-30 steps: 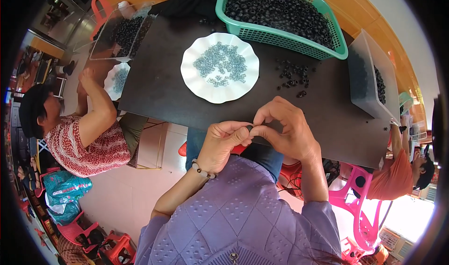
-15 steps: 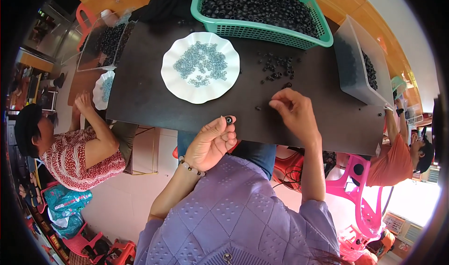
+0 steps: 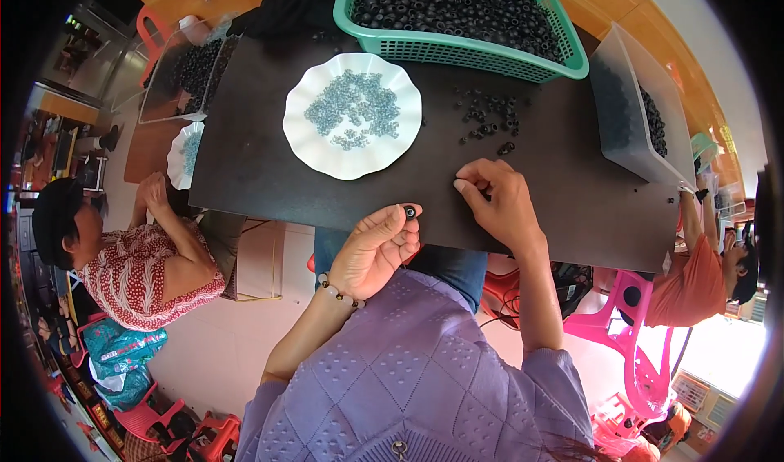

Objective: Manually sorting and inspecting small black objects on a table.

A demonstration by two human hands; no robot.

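Observation:
Between the thumb and fingertips of my left hand (image 3: 374,252) is a small black ring-shaped piece (image 3: 410,212), its round hole facing up. To the right, my right hand (image 3: 502,207) is low over the dark table (image 3: 245,148), thumb and forefinger pinched together. Whatever lies between those fingertips is too small or hidden to make out. Beyond my hands stands a white scalloped plate (image 3: 304,153) holding many tiny pale-blue clear pieces (image 3: 353,107). Loose black ring pieces (image 3: 488,119) are scattered on the table past my right hand.
A green basket (image 3: 457,60) heaped with black pieces stands at the far edge. At the right is a translucent bin (image 3: 625,123) with more of them. One person (image 3: 147,258) sits at the left beside another clear bin (image 3: 175,82); another person (image 3: 690,278) is at the right.
My right hand has moved slightly left and its fingertips have come together; the small black piece near them on the table no longer shows. My left hand keeps its piece, shifted slightly right.

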